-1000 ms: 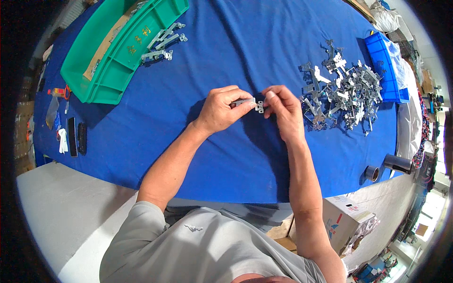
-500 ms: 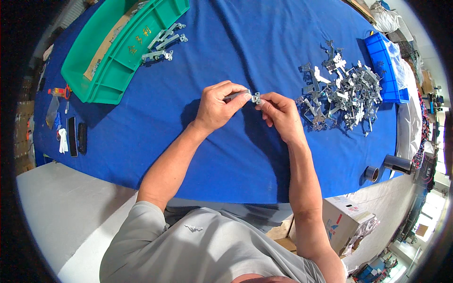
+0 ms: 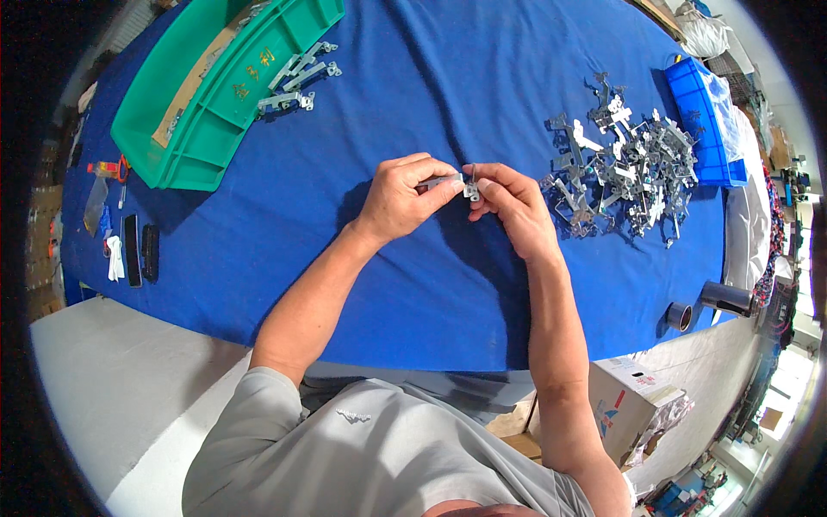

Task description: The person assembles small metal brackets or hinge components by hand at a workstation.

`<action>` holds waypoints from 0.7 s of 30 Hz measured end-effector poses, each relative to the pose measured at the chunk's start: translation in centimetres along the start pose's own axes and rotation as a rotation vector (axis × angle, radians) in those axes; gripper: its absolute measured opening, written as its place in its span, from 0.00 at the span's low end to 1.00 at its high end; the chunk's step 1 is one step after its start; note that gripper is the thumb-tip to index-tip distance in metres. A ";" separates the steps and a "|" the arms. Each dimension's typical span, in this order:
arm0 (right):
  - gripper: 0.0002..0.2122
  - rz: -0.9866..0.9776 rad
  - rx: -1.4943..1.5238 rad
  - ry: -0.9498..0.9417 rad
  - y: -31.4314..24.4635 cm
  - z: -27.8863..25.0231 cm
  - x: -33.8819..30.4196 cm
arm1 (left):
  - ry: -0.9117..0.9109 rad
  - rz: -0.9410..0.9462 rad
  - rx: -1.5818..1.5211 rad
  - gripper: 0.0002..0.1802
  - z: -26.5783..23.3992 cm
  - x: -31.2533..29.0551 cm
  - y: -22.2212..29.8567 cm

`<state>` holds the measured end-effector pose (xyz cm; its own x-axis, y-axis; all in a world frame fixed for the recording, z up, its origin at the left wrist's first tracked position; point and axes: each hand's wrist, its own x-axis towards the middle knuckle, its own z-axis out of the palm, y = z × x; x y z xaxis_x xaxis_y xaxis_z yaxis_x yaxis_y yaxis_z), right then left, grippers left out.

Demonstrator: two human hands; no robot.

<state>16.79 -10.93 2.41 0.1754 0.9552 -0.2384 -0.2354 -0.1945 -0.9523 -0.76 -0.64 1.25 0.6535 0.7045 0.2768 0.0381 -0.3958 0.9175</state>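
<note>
Over the middle of the blue cloth, a small silvery metal bracket [image 3: 470, 190] is pinched between my two hands. My left hand [image 3: 401, 196] has thumb and fingers closed on its long strip, most of which they cover. The thumb and fingers of my right hand [image 3: 515, 205] close on the other end, where a plate with holes shows. To the right lies a tangled pile of similar metal brackets [image 3: 633, 177]. Several more brackets [image 3: 297, 79] are laid out beside the green crate at the far left.
The green plastic crate [image 3: 200, 142] stands at the far left with metal parts and brown board inside. A blue plastic bin [image 3: 699, 125] borders the pile. Two metal cylinders [image 3: 679, 317] are near the right edge. A black brush [image 3: 151, 252] and other small items lie at left.
The bracket's holed end has turned and now points more downward. My right fingers have shifted their hold around it, while my left hand has barely moved.
</note>
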 end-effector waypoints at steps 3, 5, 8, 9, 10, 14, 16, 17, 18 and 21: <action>0.09 -0.047 -0.163 0.026 0.5 -0.2 0.1 | -0.028 0.016 0.001 0.05 0.1 0.0 0.0; 0.08 -0.111 -0.137 0.092 0.5 -0.1 0.0 | -0.040 0.038 0.020 0.06 0.2 0.1 0.0; 0.07 -0.220 -0.037 0.227 0.2 0.1 0.0 | 0.047 0.039 0.046 0.06 0.5 0.2 0.2; 0.07 -0.128 -0.108 0.179 -0.3 -0.2 -0.2 | 0.146 0.017 0.051 0.05 0.4 0.2 0.3; 0.07 -0.036 -0.179 0.130 -0.6 -0.3 -0.3 | 0.147 0.018 0.054 0.05 0.4 0.2 0.0; 0.09 0.021 -0.364 0.030 -0.4 0.6 -0.5 | 0.240 -0.045 -0.010 0.05 0.3 0.1 -0.7; 0.09 0.009 -0.355 0.034 -0.2 0.6 -0.5 | 0.212 -0.056 0.037 0.05 0.3 0.1 -0.5; 0.09 -0.005 -0.348 0.041 -0.2 0.5 -0.5 | 0.211 -0.056 0.036 0.05 0.3 0.1 -0.6; 0.09 -0.005 -0.348 0.041 -0.1 0.5 -0.5 | 0.211 -0.062 0.021 0.05 0.4 0.1 -0.7; 0.09 -0.012 -0.319 0.044 0.0 0.4 -0.4 | 0.214 -0.063 -0.001 0.05 0.5 0.1 -1.1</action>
<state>16.30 -11.22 2.64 0.2189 0.9488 -0.2278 0.0772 -0.2496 -0.9653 -0.38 -0.45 0.16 0.4744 0.8368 0.2734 0.0730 -0.3468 0.9351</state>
